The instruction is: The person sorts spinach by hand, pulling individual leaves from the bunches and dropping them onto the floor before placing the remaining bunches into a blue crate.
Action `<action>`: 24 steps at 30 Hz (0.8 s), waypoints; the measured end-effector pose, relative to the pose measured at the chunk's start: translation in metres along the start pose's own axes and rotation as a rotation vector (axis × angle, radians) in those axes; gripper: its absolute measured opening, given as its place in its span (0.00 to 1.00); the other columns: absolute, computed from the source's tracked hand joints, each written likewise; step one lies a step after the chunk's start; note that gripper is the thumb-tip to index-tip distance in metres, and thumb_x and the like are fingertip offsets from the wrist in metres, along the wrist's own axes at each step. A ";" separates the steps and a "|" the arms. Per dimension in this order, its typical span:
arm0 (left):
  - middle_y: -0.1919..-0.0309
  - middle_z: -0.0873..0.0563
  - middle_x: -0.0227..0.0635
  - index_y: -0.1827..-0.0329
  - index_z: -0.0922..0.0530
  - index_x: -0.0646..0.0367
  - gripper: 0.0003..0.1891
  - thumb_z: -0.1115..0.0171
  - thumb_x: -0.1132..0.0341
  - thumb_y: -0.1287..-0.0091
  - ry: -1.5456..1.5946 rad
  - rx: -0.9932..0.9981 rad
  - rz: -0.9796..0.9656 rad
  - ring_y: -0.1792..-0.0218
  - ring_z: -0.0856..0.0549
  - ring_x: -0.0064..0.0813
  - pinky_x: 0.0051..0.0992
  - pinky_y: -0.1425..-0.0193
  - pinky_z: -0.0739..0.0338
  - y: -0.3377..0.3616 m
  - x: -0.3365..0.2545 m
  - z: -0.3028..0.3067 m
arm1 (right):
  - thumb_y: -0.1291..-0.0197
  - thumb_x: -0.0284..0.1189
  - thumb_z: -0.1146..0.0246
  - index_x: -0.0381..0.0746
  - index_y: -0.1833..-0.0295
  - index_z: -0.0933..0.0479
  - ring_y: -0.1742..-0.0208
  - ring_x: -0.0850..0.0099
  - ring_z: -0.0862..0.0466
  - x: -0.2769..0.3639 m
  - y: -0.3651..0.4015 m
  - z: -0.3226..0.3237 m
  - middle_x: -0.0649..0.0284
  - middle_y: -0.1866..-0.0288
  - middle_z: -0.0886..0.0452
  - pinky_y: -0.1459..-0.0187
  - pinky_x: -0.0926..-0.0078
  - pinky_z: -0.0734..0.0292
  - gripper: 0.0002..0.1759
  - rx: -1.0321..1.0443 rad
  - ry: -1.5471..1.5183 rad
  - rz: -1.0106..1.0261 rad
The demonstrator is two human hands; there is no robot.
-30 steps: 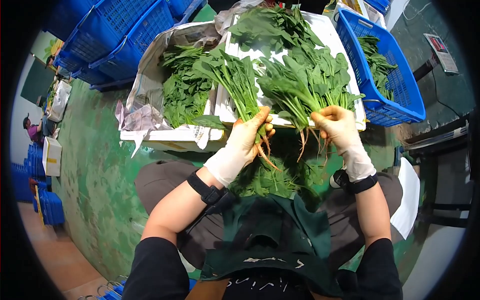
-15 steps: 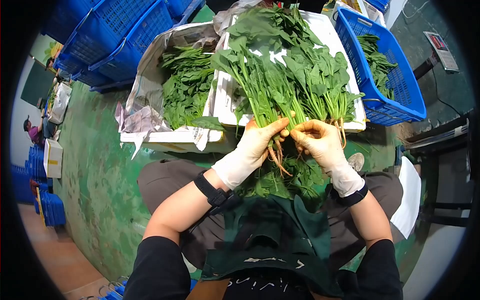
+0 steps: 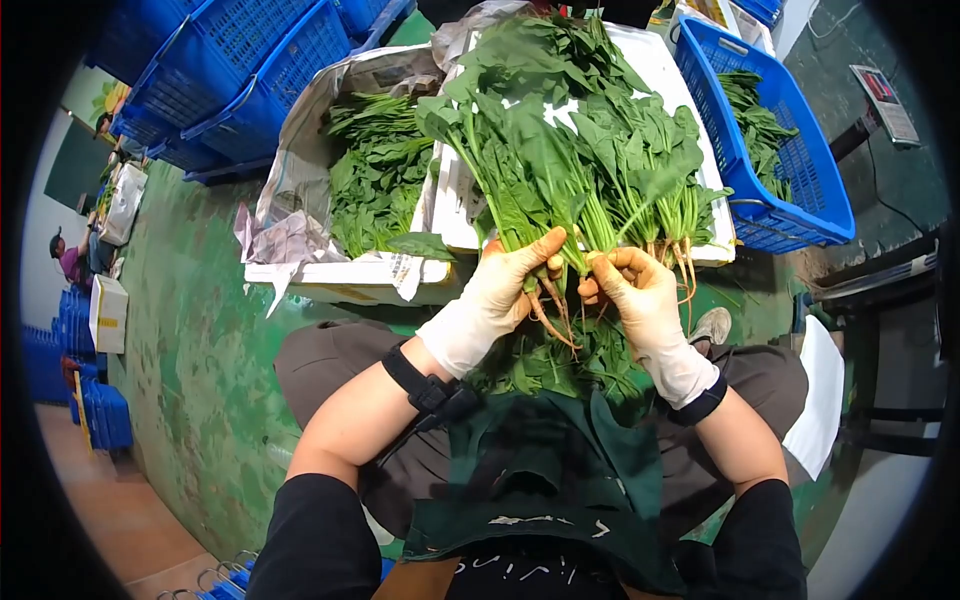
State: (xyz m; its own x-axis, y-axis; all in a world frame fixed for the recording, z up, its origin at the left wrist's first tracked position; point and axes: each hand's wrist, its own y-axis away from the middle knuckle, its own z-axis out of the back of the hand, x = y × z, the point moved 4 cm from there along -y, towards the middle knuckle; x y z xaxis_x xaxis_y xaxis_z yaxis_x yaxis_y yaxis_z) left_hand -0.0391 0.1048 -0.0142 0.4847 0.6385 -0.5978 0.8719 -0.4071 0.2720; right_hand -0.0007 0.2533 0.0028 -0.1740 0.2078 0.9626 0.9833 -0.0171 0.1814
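Both of my hands wear pale gloves and meet in front of me on one bunch of spinach [image 3: 560, 170], its leaves fanned upward and its pinkish roots hanging down. My left hand [image 3: 510, 285] grips the stems from the left. Against it, my right hand [image 3: 630, 290] clasps the stems from the right. Loose spinach leaves [image 3: 560, 360] lie on my lap just below the roots.
A white foam box [image 3: 690, 90] holds more spinach behind the bunch. To its left a newspaper-lined box [image 3: 330, 270] carries another pile. A blue crate [image 3: 790, 170] with greens stands at right, stacked blue crates [image 3: 230, 70] at upper left. A person [image 3: 65, 260] sits far left.
My hands, apart with a separate bunch in each a second ago, have come together. The two bunches now form one held between both hands.
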 end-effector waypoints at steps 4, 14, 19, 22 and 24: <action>0.77 0.21 0.26 0.57 0.23 0.61 0.11 0.36 0.66 0.39 0.043 0.116 0.036 0.78 0.22 0.19 0.20 0.73 0.24 0.004 -0.006 -0.007 | 0.40 0.33 0.38 0.31 0.58 0.26 0.70 0.76 0.19 -0.004 0.002 -0.004 0.61 0.68 0.19 0.66 0.80 0.23 0.14 0.097 -0.224 -0.042; 0.54 0.22 0.31 0.39 0.32 0.54 0.20 0.43 0.64 0.34 0.138 0.165 -0.240 0.67 0.23 0.19 0.23 0.65 0.25 -0.005 -0.069 0.026 | 0.45 0.44 0.37 0.30 0.75 0.23 0.76 0.65 0.19 0.004 -0.010 0.001 0.52 0.80 0.21 0.72 0.70 0.26 0.24 0.292 0.952 -0.059; 0.56 0.20 0.31 0.39 0.32 0.54 0.19 0.45 0.65 0.33 0.041 0.033 -0.214 0.57 0.21 0.27 0.34 0.53 0.24 -0.003 -0.063 0.040 | 0.43 0.48 0.39 0.27 0.68 0.23 0.74 0.65 0.17 -0.035 -0.010 -0.011 0.50 0.80 0.22 0.68 0.69 0.24 0.28 0.267 0.919 -0.301; 0.60 0.20 0.34 0.49 0.29 0.60 0.14 0.46 0.63 0.32 0.094 0.015 -0.141 0.52 0.20 0.33 0.40 0.46 0.23 0.006 -0.057 0.033 | 0.43 0.38 0.35 0.29 0.64 0.23 0.83 0.80 0.26 -0.056 -0.020 -0.014 0.60 0.75 0.19 0.77 0.81 0.31 0.19 0.172 0.370 -0.324; 0.65 0.20 0.33 0.55 0.27 0.62 0.13 0.45 0.60 0.33 0.032 0.028 -0.113 0.62 0.19 0.28 0.31 0.55 0.20 0.006 -0.055 0.045 | 0.46 0.35 0.32 0.33 0.61 0.24 0.82 0.85 0.29 -0.048 -0.022 -0.015 0.66 0.73 0.20 0.81 0.88 0.38 0.16 0.117 0.222 -0.291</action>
State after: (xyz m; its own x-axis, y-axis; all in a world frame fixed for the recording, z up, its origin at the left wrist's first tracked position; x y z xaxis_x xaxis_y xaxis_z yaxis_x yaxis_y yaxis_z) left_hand -0.0637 0.0383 -0.0137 0.3857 0.7018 -0.5989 0.9191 -0.3490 0.1829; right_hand -0.0147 0.2289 -0.0446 -0.4416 -0.0298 0.8967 0.8884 0.1256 0.4416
